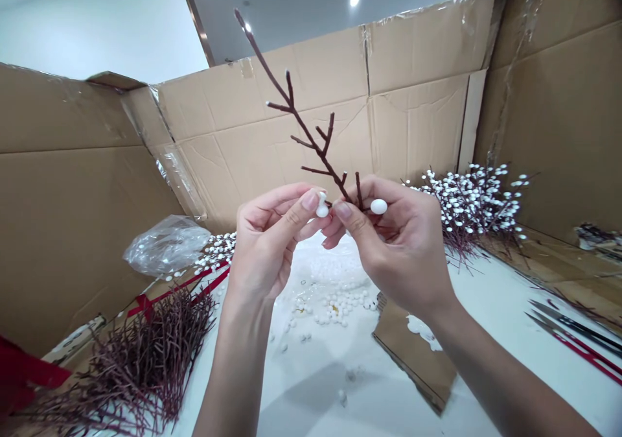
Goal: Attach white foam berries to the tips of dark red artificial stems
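Observation:
A dark brown artificial branch (pixel 311 135) with several short side twigs rises tilted to the upper left. My right hand (pixel 401 249) pinches it near its lower part between thumb and fingers. One white ball (pixel 378 206) sits at the end of a low twig, beside the right fingers. Between the thumb and fingers of my left hand (pixel 272 242) are small white balls (pixel 322 206), seemingly two pressed together, at the tip of another low twig. Whether the twig has entered them is hidden. Both hands are held above the white table, close together.
Loose white balls (pixel 335 307) lie on the white tabletop, beyond a cardboard piece (pixel 413 353) bearing a white blob. Bare branches (pixel 146 353) are piled at left, white-berried branches (pixel 476 203) at back right. Scissors (pixel 578 340) lie right; a plastic bag (pixel 168 246) left. Cardboard walls (pixel 418 119) surround the table.

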Motion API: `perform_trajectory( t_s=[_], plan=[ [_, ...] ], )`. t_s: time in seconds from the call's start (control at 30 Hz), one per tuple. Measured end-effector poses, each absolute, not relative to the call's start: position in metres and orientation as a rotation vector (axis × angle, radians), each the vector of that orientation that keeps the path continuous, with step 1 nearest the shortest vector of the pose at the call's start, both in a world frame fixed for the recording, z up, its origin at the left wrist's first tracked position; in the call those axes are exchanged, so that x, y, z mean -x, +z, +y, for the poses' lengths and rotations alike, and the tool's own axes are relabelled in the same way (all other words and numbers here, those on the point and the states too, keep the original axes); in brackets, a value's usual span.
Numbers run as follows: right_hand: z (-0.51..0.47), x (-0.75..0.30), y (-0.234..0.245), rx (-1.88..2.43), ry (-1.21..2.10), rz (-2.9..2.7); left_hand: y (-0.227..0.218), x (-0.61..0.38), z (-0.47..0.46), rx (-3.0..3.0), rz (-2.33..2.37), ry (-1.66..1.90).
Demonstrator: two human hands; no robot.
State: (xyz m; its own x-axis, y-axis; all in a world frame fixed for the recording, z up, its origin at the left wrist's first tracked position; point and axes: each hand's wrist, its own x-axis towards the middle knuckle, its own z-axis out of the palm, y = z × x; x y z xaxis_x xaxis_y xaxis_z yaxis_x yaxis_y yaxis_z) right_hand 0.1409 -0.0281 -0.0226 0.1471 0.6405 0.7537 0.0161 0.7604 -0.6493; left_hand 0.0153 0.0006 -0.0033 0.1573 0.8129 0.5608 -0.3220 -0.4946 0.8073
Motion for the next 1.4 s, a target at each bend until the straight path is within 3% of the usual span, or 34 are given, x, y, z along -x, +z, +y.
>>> perform_trajectory(
  t_s=[1.4],
  plan=[
    [-0.029,-0.142,-0.026,0.668,0.234,-1.364,-0.005,-0.028,-0.003,-1.446,0.477,1.605]
  ],
)
